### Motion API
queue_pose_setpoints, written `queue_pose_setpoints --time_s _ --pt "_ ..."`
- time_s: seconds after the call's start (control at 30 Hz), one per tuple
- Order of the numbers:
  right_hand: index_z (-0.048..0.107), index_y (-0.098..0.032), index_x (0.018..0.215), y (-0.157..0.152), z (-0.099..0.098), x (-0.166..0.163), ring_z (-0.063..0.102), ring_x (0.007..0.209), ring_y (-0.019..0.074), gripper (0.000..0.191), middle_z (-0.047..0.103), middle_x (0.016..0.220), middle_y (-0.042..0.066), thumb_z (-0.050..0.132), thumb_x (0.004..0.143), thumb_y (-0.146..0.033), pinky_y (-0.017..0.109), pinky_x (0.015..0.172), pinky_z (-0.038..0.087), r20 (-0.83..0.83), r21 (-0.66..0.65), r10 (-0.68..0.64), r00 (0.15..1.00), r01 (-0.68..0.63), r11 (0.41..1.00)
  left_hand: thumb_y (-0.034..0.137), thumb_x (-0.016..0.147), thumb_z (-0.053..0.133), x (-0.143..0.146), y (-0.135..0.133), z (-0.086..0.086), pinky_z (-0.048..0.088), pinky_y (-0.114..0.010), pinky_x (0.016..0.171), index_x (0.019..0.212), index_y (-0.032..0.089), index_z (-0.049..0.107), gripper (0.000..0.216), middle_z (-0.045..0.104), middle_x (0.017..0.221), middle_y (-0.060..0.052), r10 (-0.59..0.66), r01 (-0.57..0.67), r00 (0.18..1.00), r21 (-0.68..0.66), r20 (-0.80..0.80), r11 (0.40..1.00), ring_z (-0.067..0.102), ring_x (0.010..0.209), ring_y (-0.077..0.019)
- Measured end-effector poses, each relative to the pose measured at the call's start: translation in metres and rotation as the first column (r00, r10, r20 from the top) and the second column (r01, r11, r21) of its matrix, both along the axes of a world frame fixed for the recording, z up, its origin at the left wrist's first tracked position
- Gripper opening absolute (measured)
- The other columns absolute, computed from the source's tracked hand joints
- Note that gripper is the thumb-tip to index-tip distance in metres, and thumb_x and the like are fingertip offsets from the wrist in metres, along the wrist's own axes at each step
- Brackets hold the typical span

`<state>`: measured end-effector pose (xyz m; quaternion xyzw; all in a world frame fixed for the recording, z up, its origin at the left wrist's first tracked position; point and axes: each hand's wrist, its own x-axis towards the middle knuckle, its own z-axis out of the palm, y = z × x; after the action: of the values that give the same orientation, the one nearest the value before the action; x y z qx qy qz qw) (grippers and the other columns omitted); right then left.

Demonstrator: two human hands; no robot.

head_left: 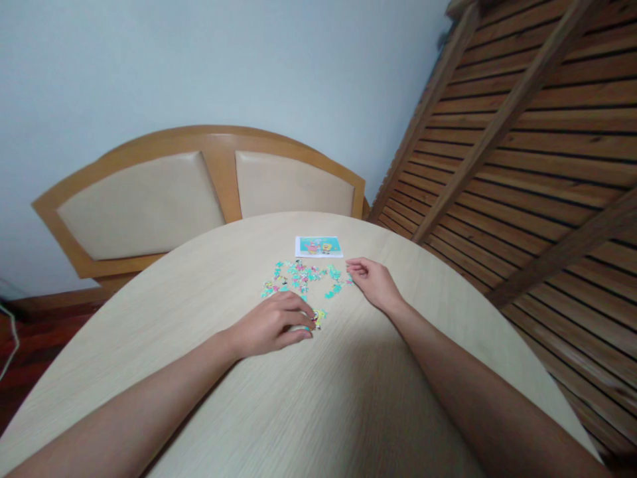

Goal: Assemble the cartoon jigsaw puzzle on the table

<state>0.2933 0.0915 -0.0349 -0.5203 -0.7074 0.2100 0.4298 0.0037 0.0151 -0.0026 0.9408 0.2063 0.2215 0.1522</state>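
Observation:
My left hand (279, 322) is low over the table, thumb and fingers closed around a small teal puzzle piece (306, 328), mostly hidden by the fingers. Its fingertips touch a small cluster of yellow puzzle pieces (320, 317). Farther right, my right hand (372, 280) rests on the table with its fingers loosely bent and slightly apart; I make out nothing in them. A pink piece (349, 281) lies just below those fingertips. Between and beyond both hands spread many loose teal, pink and white puzzle pieces (301, 273). Behind them lies a reference picture (318, 246) with a pink and a yellow cartoon figure.
The round pale wooden table (199, 292) fills the lower view. Beyond its far edge stands a wood-framed seat back (219, 166) with cream panels, against a light wall (223, 60). Slatted wooden boards (522, 153) lean along the right side.

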Motion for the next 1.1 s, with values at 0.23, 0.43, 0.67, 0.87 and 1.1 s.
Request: queue_pose_setpoints --time_s 0.23,0.43,0.67,0.87,1.1 --pt "0.076 -0.022 0.090 -0.007 0.008 -0.003 0.069 0.095 0.0240 0.013 0.077 0.097 0.006 0.066 0.083 -0.023 0.043 0.094 0.051 0.114 0.066 -0.069 0.991 0.062 0.996 0.034 0.100 0.057 -0.001 -0.001 0.000 0.047 -0.038 0.099 0.110 0.024 0.071 0.021 0.069 0.112 -0.007 0.001 -0.001 1.000 -0.003 -0.001 1.000 0.062 0.107 -0.0216" --pt "0.077 -0.025 0.081 -0.015 0.011 -0.013 0.063 0.097 0.0256 0.015 0.075 0.098 0.005 0.073 0.081 -0.039 0.044 0.093 0.047 0.329 0.123 -0.076 0.941 0.038 0.992 0.034 0.100 0.057 0.000 0.000 -0.001 0.047 -0.038 0.099 0.111 0.023 0.071 0.021 0.069 0.113 -0.008 0.009 -0.009 1.000 -0.002 -0.015 1.000 0.061 0.107 -0.0219" --pt "0.075 -0.024 0.078 -0.015 0.010 -0.014 0.063 0.097 0.0255 0.010 0.076 0.094 0.003 0.073 0.080 -0.034 0.041 0.091 0.046 0.312 0.092 -0.055 0.948 0.028 0.995 0.034 0.100 0.057 0.000 0.000 -0.002 0.047 -0.038 0.099 0.111 0.023 0.071 0.021 0.069 0.113 -0.008 0.010 -0.010 1.000 0.005 -0.010 1.000 0.061 0.108 -0.0217" --pt "0.076 -0.023 0.082 -0.014 0.009 -0.013 0.067 0.089 0.0235 0.006 0.077 0.083 0.003 0.071 0.081 -0.027 0.036 0.084 0.049 0.227 0.041 -0.035 0.973 0.027 0.999 0.035 0.101 0.056 0.000 -0.001 -0.001 0.048 -0.037 0.097 0.110 0.021 0.071 0.023 0.070 0.112 -0.009 0.001 -0.001 1.000 0.014 -0.004 1.000 0.062 0.106 -0.0213" --pt "0.079 -0.025 0.089 -0.012 0.007 -0.012 0.068 0.094 0.0245 0.013 0.078 0.092 0.004 0.068 0.087 -0.031 0.038 0.087 0.050 0.214 0.061 0.041 0.976 -0.056 0.997 0.035 0.101 0.055 0.001 -0.001 0.000 0.047 -0.036 0.098 0.111 0.022 0.071 0.023 0.070 0.112 -0.009 0.001 -0.001 1.000 0.017 -0.001 1.000 0.062 0.106 -0.0211"
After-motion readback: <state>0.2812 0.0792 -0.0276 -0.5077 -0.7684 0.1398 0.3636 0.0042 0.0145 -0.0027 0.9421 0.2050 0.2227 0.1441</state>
